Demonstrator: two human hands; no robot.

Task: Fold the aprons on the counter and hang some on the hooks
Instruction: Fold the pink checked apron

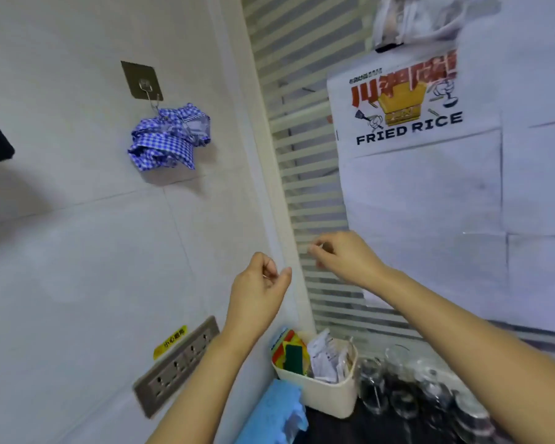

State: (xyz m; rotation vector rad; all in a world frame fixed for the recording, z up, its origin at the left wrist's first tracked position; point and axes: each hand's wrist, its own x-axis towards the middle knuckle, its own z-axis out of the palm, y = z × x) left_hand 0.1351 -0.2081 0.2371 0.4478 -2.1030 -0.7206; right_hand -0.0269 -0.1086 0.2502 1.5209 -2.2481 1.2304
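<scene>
Both hands raised in front of the wall corner, above the dark surface (pixel 330 426).

Left hand (pixel 259 285): fingers curled in toward the palm, thumb out, nothing in it.

Right hand (pixel 342 257): fingers curled narrow, thumb tip meeting forefinger; cannot tell whether anything thin is pinched.

Blue checked apron (pixel 169 137): bunched, hanging from the wall hook (pixel 145 85), well above the left hand.

White apron (pixel 430 174), printed FRIED RICE: hanging flat in front of the blinds (pixel 305 174), just beyond the right hand.

Surface, back corner: cream basket (pixel 329 397) of packets. A blue cloth (pixel 274 411) lies beside it along the wall edge, clear glasses (pixel 407 392) on its other side. Socket strip (pixel 175 363) on the wall.
</scene>
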